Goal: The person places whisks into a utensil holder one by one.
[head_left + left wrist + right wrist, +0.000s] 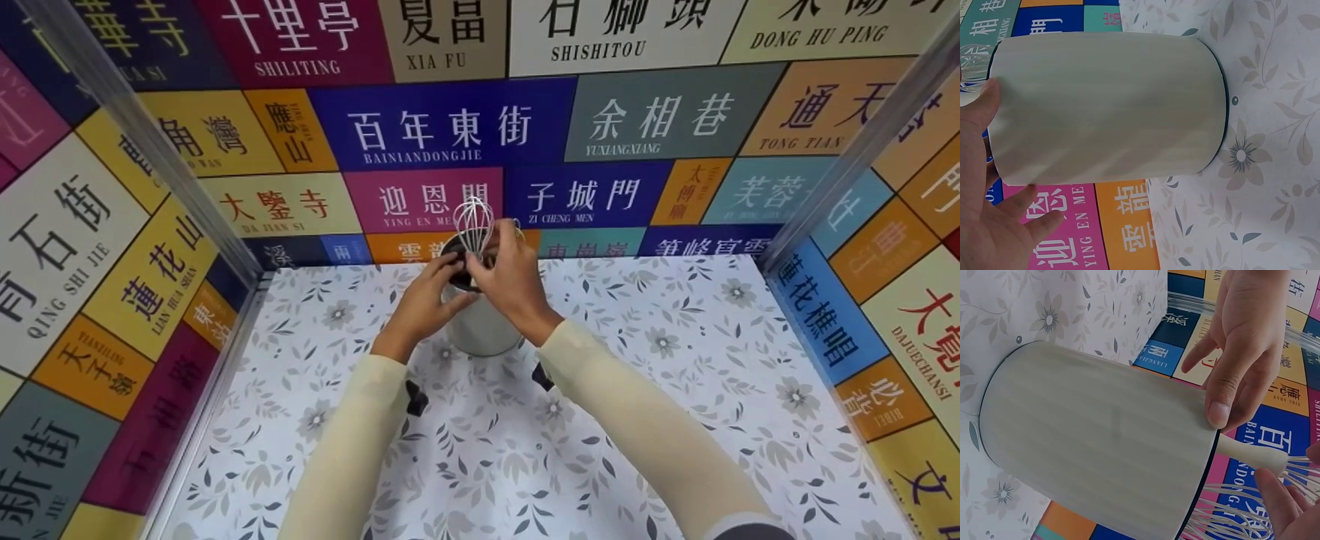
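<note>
A pale grey-cream canister (484,330) with a dark rim stands upright towards the back of the table. My left hand (427,304) holds it at the rim, the thumb (1220,410) lying against the wall. Above the opening my right hand (514,274) pinches a wire whisk (474,225), its loops pointing up. The whisk's pale handle (1258,455) reaches down past the rim; its lower end is hidden. More whisk wires (1230,517) show beside the rim in the right wrist view. Much of the canister's inside is hidden by the hands.
The table (300,465) has a white cover with grey flowers and leaves. Panels of colourful place-name signs (442,124) rise behind it and on both sides. Clear corner strips (187,180) stand at the back corners. Small black pieces (416,397) sit at the wrists.
</note>
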`<state>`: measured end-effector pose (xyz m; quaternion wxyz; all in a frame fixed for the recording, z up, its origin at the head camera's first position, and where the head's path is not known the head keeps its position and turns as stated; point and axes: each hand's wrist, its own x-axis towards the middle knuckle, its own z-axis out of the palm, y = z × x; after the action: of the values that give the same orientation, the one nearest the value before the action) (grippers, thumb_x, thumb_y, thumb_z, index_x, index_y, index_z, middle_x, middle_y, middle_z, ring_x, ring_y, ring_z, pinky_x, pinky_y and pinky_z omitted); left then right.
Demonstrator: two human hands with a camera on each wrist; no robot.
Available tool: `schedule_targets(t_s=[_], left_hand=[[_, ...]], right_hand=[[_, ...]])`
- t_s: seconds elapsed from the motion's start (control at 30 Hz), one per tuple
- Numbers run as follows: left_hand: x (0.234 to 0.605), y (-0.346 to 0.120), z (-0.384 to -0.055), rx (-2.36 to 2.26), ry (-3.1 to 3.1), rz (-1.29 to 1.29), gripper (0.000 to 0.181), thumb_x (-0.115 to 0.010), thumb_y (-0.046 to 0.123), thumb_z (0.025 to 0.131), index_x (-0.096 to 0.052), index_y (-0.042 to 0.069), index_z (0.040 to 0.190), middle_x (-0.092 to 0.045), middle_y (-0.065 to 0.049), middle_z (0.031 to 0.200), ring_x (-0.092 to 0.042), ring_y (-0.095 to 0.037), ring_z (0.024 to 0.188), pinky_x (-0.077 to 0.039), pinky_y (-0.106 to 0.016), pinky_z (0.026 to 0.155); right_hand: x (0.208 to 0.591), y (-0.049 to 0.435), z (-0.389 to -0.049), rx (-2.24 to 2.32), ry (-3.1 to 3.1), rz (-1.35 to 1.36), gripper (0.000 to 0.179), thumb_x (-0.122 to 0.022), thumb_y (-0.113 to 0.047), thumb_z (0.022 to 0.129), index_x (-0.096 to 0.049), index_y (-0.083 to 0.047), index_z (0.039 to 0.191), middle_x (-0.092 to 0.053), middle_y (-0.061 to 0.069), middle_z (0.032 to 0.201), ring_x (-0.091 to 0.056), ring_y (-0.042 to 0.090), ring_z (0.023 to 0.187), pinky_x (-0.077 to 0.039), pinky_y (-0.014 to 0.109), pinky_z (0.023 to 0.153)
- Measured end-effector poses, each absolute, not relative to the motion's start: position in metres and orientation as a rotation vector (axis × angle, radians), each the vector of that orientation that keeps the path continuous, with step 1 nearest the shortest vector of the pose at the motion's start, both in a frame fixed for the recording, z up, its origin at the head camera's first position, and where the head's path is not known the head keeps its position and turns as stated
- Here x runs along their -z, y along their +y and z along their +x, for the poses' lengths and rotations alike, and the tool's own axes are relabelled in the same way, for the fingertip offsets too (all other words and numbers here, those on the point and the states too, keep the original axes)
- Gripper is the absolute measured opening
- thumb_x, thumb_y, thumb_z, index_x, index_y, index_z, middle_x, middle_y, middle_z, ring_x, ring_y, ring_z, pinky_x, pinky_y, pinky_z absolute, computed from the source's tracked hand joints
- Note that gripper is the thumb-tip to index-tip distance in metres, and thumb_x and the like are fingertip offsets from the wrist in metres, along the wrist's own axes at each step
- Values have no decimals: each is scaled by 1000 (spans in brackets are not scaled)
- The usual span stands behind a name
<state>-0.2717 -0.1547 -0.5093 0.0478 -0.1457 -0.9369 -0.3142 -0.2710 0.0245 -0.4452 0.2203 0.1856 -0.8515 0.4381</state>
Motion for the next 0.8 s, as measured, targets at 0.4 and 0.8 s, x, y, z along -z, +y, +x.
schedule_targets(t_s=[0.4, 0.8], left_hand=[[510, -155, -271, 913, -2856, -470, 66, -67, 48, 97, -51, 14, 152, -39, -3, 163, -47, -26, 144, -38, -44, 121], [509, -155, -273, 896, -2850, -469, 67, -67, 49, 97, -52, 13, 150, -42, -5, 160, -49, -27, 142, -38, -45, 121]], right_hand=[[443, 26, -267, -1248, -2360, 536, 56, -76, -27, 92, -45, -9, 135, -63, 19, 124, -73, 26, 97, -62, 38, 83], [439, 26, -265, -1099, -2297, 567, 46, -76, -23, 90, -56, -9, 129, -65, 11, 118, -66, 22, 104, -59, 38, 89]])
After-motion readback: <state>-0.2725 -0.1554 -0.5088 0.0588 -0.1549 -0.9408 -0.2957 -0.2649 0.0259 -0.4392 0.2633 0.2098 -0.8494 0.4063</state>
